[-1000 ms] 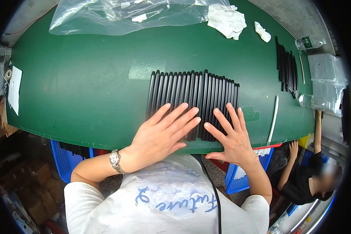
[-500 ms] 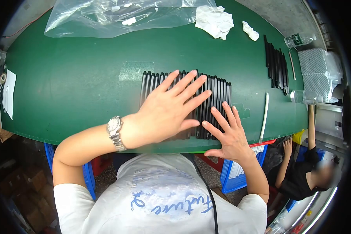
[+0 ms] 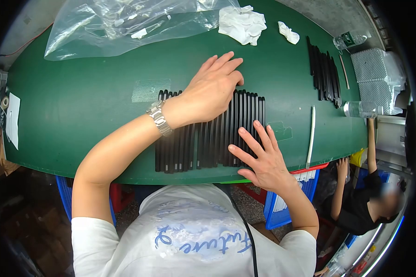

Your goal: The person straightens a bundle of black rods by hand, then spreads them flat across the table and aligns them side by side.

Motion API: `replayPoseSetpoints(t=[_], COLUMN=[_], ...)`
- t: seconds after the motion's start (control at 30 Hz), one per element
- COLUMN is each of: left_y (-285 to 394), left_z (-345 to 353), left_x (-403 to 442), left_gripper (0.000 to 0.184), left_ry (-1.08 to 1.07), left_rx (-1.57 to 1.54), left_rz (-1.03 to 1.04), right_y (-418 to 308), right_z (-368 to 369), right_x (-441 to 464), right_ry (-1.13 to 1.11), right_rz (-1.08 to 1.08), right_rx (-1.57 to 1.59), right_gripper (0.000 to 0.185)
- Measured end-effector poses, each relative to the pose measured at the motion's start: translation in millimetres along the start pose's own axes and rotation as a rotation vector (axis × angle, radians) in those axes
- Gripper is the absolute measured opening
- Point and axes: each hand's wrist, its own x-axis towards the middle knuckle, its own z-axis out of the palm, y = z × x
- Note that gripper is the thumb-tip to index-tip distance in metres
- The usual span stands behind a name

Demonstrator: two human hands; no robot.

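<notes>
A row of slim black pen-like sticks (image 3: 211, 143) lies side by side on the green tabletop, their tapered tips pointing away from me. My left hand (image 3: 208, 94), with a silver watch on its wrist, reaches over the far ends of the row. Its fingers are stretched past the tips, palm down, with nothing visible in them; it hides the upper middle of the row. At the row's near right part my right hand (image 3: 263, 161) rests with fingers spread, the fingertips over the sticks there.
A clear plastic bag (image 3: 125, 32) and crumpled white tissue (image 3: 242, 25) lie at the far edge. To the right are another bunch of black sticks (image 3: 326, 71), a white strip (image 3: 311, 134) and a plastic bottle (image 3: 359, 109). A co-worker (image 3: 365, 203) sits at the lower right.
My left hand has moved away from me, from the middle of the row to beyond its far tips, uncovering the near ends. My right hand stays spread at the right side.
</notes>
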Motion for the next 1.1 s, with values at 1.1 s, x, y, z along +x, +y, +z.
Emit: replayPoseSetpoints(t=[1.1], left_y=[44.4], left_z=[-18.2], left_x=[-2.2], left_gripper=[0.053], left_ry=[0.021], left_rx=[-1.053], left_rz=[-0.228], right_y=[-3.0], right_z=[19.5], right_x=[-10.1], right_ry=[0.308], right_rz=[-0.122], right_rx=[-0.043], right_gripper=[0.063])
